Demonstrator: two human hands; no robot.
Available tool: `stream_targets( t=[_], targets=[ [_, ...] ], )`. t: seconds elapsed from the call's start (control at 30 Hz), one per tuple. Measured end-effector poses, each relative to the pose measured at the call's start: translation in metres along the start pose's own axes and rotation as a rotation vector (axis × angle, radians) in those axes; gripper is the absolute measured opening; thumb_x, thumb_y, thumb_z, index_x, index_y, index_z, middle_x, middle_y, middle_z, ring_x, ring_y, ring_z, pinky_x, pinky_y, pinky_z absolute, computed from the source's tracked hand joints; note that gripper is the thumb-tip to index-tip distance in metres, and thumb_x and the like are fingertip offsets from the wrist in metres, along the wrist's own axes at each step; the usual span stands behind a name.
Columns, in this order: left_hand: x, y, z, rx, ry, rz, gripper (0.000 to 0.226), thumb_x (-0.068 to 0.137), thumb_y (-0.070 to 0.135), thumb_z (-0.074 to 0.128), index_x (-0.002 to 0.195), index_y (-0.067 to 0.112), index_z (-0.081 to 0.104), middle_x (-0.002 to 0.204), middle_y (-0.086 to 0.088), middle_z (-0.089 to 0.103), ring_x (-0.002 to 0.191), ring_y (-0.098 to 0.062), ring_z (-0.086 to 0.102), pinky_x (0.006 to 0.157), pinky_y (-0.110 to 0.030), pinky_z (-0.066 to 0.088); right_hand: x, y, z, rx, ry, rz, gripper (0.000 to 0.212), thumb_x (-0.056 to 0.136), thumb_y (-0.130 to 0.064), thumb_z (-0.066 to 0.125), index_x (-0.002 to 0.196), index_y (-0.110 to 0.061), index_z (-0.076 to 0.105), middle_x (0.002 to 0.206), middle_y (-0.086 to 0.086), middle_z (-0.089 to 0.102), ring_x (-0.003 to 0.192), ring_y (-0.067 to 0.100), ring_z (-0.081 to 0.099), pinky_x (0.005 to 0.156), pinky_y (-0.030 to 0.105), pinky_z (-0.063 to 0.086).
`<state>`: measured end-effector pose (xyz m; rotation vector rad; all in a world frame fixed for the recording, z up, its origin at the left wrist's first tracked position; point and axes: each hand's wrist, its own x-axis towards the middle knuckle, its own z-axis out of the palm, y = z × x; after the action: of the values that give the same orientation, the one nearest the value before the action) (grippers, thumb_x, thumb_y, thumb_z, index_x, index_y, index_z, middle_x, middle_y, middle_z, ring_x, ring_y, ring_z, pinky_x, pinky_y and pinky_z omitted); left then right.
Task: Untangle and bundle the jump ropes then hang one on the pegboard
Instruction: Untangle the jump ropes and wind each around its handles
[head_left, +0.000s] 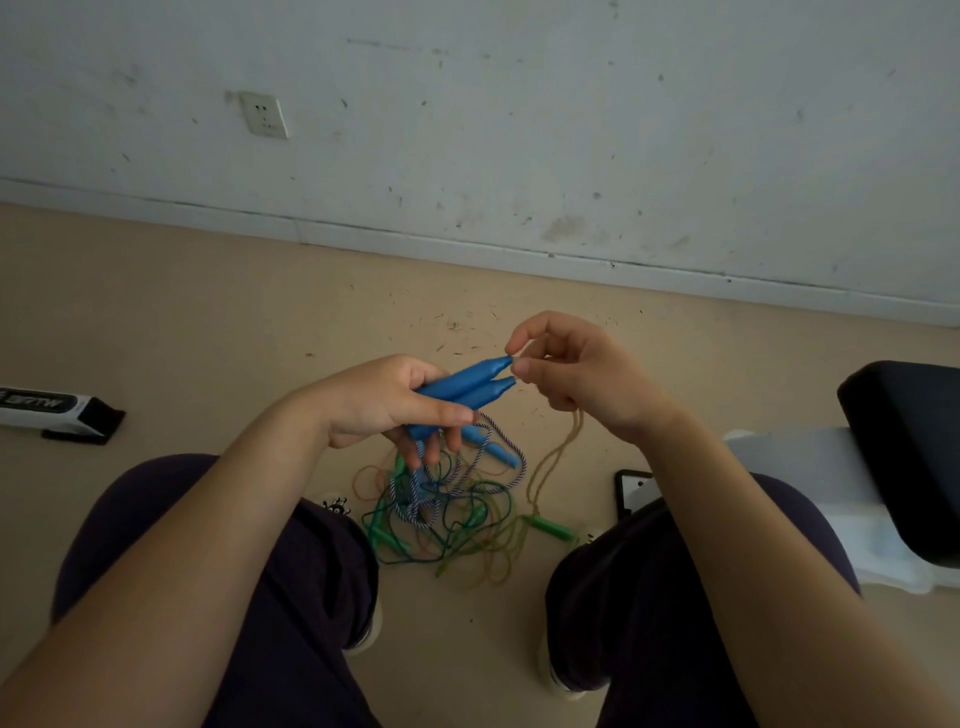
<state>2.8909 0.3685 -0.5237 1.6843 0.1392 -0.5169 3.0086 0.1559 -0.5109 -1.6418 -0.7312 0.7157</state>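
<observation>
My left grip is clasping both blue handles, tips pointing right. My right grip is pinching the tan cord just beside those tips.

Scuffed white wall up top, wall socket on its left part, white baseboard under it. Beige floor, dark specks and debris near the baseboard. Black-and-white box lying at left edge. Black cushioned seat at right, white sheet beside it.
</observation>
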Motion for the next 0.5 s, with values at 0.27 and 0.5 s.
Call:
stream_targets(
  t=[0.27,0.5],
  targets=[
    [0.0002,0.0004,0.0025,-0.006,0.006,0.021,0.038,0.080,0.033,0.074,0.108,0.008,0.068,0.089,-0.011,0.075,0.069,-0.020,0.069,0.056,-0.027,0.057,-0.0004,0.0013,-0.0026,-0.098,0.044,0.018,0.010,0.091,-0.009,0.067,0.094,-0.018,0.071,0.069,-0.008,0.059,0.057,0.003,0.044,0.052,0.020,0.037],
    [0.0027,0.0003,0.0017,-0.039,0.037,0.056,0.041,0.084,0.035,0.070,0.111,0.003,0.066,0.078,-0.005,0.070,0.057,-0.014,0.061,0.046,-0.023,0.049,0.0020,0.0047,-0.0029,-0.033,0.052,-0.012,0.009,0.090,-0.015,0.070,0.098,-0.018,0.072,0.077,0.000,0.064,0.053,0.008,0.042,0.048,0.019,0.037]
  ],
)
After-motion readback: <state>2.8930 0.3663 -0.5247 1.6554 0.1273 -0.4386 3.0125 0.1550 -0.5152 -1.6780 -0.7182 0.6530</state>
